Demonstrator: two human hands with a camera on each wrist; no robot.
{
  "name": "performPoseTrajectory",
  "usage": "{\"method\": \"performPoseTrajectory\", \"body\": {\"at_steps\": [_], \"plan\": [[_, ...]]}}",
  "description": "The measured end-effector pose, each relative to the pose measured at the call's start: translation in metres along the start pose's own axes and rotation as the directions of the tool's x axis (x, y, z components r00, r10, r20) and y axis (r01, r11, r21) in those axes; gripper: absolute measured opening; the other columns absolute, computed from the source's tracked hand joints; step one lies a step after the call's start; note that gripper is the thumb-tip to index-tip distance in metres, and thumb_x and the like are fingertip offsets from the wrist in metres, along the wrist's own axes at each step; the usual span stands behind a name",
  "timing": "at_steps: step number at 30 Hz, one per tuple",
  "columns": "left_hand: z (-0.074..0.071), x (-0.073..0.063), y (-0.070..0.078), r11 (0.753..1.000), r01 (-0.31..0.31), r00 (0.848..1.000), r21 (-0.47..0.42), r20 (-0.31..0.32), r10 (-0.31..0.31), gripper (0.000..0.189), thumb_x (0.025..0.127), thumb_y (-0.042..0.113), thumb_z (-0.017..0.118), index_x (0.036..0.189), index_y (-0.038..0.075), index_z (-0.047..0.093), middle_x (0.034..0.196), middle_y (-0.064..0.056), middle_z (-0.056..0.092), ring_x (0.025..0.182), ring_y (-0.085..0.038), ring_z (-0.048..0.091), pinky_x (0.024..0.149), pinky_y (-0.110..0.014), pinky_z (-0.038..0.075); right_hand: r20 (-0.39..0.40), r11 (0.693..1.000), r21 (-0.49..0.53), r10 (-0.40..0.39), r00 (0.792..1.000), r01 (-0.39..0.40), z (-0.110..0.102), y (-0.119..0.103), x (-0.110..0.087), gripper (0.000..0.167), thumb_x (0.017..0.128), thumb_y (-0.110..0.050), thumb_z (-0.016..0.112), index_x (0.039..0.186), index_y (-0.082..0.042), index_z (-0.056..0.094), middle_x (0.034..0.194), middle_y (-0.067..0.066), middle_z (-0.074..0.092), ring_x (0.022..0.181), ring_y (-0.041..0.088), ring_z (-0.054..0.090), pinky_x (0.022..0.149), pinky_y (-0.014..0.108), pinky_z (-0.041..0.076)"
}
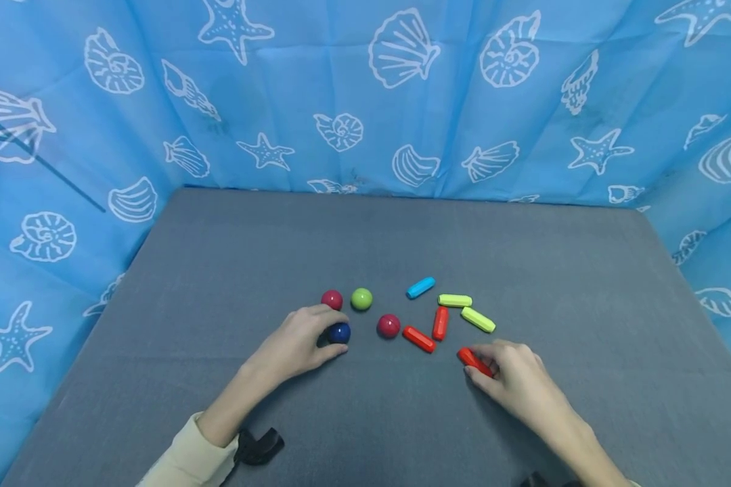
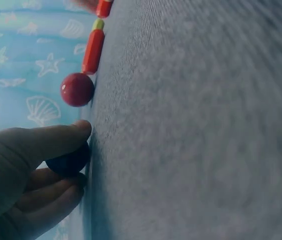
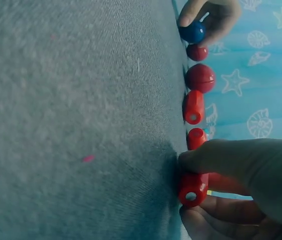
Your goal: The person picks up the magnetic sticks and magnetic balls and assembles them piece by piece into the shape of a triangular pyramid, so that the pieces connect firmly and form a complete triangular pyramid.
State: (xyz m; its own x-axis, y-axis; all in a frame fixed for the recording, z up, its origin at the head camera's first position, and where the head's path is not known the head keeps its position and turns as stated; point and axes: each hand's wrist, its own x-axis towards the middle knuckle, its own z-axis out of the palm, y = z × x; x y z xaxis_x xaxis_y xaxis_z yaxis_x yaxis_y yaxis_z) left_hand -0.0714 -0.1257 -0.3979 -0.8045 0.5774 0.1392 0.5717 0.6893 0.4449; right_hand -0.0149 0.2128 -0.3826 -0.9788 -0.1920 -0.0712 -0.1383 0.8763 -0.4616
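Left hand (image 2: 16, 175) low on the grey desk (image 2: 195, 130), thumb and fingers (image 2: 56, 197) curled round a dark blue ball (image 2: 70, 161). Just beyond, apart from the thumb, a red ball (image 2: 77, 89); past it a red stick (image 2: 93, 51), then another red stick (image 2: 104, 7) at the frame edge. Blue shell-print curtain (image 2: 26, 65) behind.

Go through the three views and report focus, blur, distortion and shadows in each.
Head view: evenly lit and sharp, wide-angle bending of the table edges, soft shadows under both hands. Left wrist view: rotated sideways, dim, the left hand and blue ball close and soft, cloth blurred toward the right. Right wrist view: also sideways, the red stick fairly sharp, near cloth blurred.
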Motion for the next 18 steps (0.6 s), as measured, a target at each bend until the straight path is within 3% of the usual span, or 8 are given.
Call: {"method": "performPoseTrajectory", "body": {"at_steps": [4,10,18], "plan": [[0.002,0.001,0.002,1.0,-0.013,1.0,-0.006,-0.019,0.013,0.037,0.084,0.022,0.085,0.116,0.007,0.073,0.11,-0.007,0.075,0.102,-0.017,0.073,0.087,-0.036,0.061,-0.003,1.0,0.013,0.002,1.0,-0.002,-0.002,-0.004,-0.003,0.025,0.081,-0.009,0.083,0.105,-0.003,0.078,0.07,-0.004,0.056,0.061,0.003,0.046,0.051,0.02,0.038],[0.0,0.004,0.009,0.999,-0.023,0.999,-0.041,-0.031,0.022,0.039,0.084,0.023,0.086,0.117,0.007,0.073,0.109,-0.006,0.075,0.101,-0.016,0.073,0.086,-0.034,0.062,-0.059,0.995,0.038,-0.086,0.995,0.088,-0.006,-0.022,-0.003,0.022,0.08,-0.009,0.085,0.101,-0.01,0.08,0.068,-0.009,0.05,0.059,-0.001,0.041,0.051,0.019,0.035],[-0.001,0.009,0.018,0.997,-0.048,0.998,-0.054,-0.053,0.046,0.04,0.083,0.024,0.086,0.117,0.007,0.074,0.109,-0.005,0.076,0.099,-0.015,0.074,0.086,-0.033,0.062,-0.091,0.979,0.091,-0.175,0.98,0.183,-0.003,-0.051,0.007,0.026,0.077,-0.008,0.087,0.102,-0.013,0.08,0.073,-0.011,0.058,0.062,0.002,0.049,0.052,0.017,0.04]]}}
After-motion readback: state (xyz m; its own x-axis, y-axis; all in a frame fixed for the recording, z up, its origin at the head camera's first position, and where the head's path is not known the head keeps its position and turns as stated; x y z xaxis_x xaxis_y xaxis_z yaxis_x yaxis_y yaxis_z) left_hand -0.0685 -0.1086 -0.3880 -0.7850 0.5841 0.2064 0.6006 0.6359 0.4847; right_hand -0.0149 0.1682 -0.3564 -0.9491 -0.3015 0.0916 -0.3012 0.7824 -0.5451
